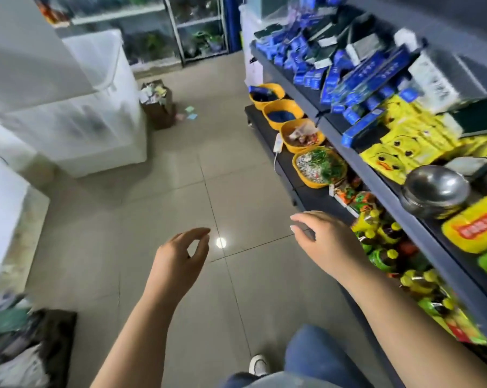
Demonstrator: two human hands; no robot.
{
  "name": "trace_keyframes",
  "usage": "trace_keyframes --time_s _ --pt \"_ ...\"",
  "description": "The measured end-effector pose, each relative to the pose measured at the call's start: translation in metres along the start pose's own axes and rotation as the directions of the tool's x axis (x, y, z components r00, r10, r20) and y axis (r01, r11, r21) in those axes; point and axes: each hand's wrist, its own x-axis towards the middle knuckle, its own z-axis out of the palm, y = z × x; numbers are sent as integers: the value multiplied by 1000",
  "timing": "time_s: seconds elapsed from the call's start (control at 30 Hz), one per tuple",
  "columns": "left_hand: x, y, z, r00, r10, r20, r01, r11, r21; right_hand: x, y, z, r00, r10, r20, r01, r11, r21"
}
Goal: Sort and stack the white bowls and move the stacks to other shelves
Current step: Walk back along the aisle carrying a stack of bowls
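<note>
Progress can't be scored — no white bowls in view, loose or stacked; left grip [180, 253] at 7 o'clock and right grip [320, 239] at 5 o'clock hang over the floor [180, 163], fingers slack and apart, holding nothing, shelves [382, 191] at 3 o'clock — sorting judged yet to do

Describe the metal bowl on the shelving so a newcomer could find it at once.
Look at the dark shelving unit along the aisle's right side. On its middle tier, between the yellow duck-face packets and a yellow pack with a red label, sits the metal bowl. It is shiny silver, whereas the yellow bowls sit on the tier below.
</note>
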Motion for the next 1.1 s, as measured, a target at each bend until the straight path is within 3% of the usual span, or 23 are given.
trace_keyframes --time_s 0.33,0.63,0.93,1.1 --pt "113 -44 23 980 -198 7 198 980 0 120 29 73 971 33 238 -35 999 2" --pt "301 -21 46 960 -262 98 253 963 89 305 71 75 957 15 291 -26 999 31" --pt "457 -17 49 975 -217 51 213 974 81 465 76 82 923 8 386 4 1000 -31" --pt "568 -17 52 992 -91 89 87 995 46 551 76 94 962 79 261 -70 997 -43"
